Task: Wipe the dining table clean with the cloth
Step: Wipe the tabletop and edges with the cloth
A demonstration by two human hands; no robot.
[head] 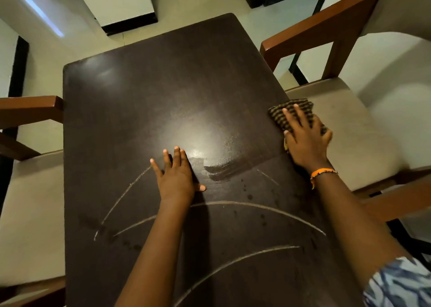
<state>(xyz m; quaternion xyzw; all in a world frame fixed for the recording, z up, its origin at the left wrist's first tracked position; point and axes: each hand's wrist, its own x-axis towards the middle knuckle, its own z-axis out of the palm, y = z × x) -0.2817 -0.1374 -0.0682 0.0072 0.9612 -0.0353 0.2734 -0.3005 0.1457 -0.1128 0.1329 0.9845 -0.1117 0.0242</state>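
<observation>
Cloth, a dark woven piece with pale stripes, lies at the right edge of the desk, partly hanging past it. The right hand presses it flat with straight, spread fingers. The left hand rests palm down near the middle of the desk, fingers straight, holding nothing. The desk is a dark brown rectangular slab with rounded corners and a smooth, glossy top; a wet smear glistens between the hands, and thin pale curved lines arc across the near half. Wooden armchairs with beige padded seats stand on both sides.
</observation>
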